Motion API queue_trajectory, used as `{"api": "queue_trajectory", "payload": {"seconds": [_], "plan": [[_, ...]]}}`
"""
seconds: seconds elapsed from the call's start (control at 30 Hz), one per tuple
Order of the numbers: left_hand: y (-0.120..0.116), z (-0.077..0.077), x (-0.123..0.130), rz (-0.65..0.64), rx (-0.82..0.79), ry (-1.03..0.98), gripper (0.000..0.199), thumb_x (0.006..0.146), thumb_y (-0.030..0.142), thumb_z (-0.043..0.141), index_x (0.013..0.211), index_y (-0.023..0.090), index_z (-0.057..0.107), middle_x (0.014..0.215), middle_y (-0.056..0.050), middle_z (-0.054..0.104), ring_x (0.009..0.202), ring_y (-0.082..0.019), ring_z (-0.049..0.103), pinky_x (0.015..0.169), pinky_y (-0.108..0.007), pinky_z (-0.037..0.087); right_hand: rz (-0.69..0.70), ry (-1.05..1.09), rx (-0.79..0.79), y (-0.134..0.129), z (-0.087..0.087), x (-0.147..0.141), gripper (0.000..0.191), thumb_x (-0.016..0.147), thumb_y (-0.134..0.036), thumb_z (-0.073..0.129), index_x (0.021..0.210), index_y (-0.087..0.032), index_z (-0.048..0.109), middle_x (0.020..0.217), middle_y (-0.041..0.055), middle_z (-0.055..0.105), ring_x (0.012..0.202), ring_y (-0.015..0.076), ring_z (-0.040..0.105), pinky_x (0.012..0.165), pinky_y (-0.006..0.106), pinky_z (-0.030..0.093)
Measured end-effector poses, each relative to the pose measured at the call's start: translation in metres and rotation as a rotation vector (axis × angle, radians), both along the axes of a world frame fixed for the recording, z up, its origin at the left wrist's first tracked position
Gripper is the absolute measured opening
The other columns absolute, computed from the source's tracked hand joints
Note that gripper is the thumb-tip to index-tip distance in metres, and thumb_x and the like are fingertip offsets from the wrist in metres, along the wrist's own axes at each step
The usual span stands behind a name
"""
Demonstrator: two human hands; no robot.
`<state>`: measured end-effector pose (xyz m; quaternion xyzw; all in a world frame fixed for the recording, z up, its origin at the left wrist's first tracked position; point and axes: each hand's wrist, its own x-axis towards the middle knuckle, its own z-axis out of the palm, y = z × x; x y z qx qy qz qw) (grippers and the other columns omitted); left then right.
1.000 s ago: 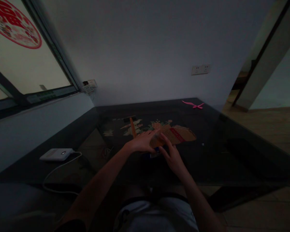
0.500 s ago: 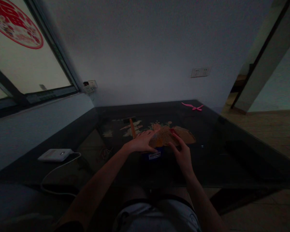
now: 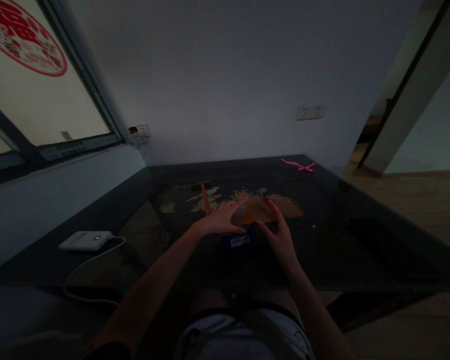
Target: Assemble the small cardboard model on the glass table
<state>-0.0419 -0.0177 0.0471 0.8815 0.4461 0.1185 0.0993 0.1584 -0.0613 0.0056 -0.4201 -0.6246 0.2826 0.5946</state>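
Note:
In dim light I see a brown, speckled, curved piece (image 3: 253, 210) between my hands, over a dark blue box (image 3: 228, 242) with a white label (image 3: 240, 241). My left hand (image 3: 222, 219) grips the piece's left end, thumb in front and fingers behind. At its right end, my right hand (image 3: 278, 226) pinches it between thumb and fingers, with the index finger along the upper edge. A second brown, flat piece (image 3: 288, 206) lies just behind my right hand. Its left part is hidden. I cannot make out what kind of thing either piece is.
Behind my left hand lies a tool with an orange handle (image 3: 205, 199) and dark head. A pink ribbon-like item (image 3: 303, 166) is at the table's back right. On the left, a white power bank (image 3: 86, 240) trails a cable (image 3: 78, 267) over the front edge.
My right hand has shifted slightly left along the speckled piece. A small red patch seen earlier at its fingertips is now mostly covered. My left hand stays nearly still.

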Motion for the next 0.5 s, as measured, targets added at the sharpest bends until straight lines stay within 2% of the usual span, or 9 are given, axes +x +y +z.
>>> {"api": "queue_trajectory", "payload": {"seconds": [0.13, 0.33, 0.5], "plan": [[-0.0022, 0.0027, 0.0012, -0.002, 0.002, -0.008, 0.098, 0.064, 0.059, 0.064, 0.144, 0.029, 0.015, 0.138, -0.010, 0.040, 0.123, -0.032, 0.039, 0.099, -0.044, 0.030, 0.069, 0.011, -0.011, 0.0017, 0.0009, -0.0003, 0.062, 0.077, -0.029, 0.057, 0.135, -0.019, 0.036, 0.143, 0.0107, 0.039, 0.130, 0.0188, 0.036, 0.107, 0.038, 0.030], [-0.0060, 0.0066, 0.0026, -0.003, 0.000, -0.006, 0.096, 0.065, 0.055, 0.066, 0.144, 0.028, 0.018, 0.135, -0.010, 0.043, 0.121, -0.032, 0.040, 0.099, -0.045, 0.032, 0.004, -0.004, 0.004, -0.0031, 0.0035, 0.0005, 0.057, 0.076, -0.027, 0.058, 0.131, -0.019, 0.042, 0.138, 0.0111, 0.046, 0.127, 0.0211, 0.040, 0.105, 0.038, 0.032], [-0.0051, 0.0069, 0.0031, 0.009, -0.011, 0.005, 0.098, 0.063, 0.054, 0.067, 0.144, 0.028, 0.018, 0.134, -0.011, 0.043, 0.120, -0.032, 0.040, 0.099, -0.045, 0.032, 0.035, 0.069, 0.041, 0.0024, -0.0008, 0.0011, 0.058, 0.074, -0.024, 0.062, 0.130, -0.021, 0.045, 0.137, 0.0095, 0.047, 0.128, 0.0227, 0.040, 0.107, 0.042, 0.029]]}}
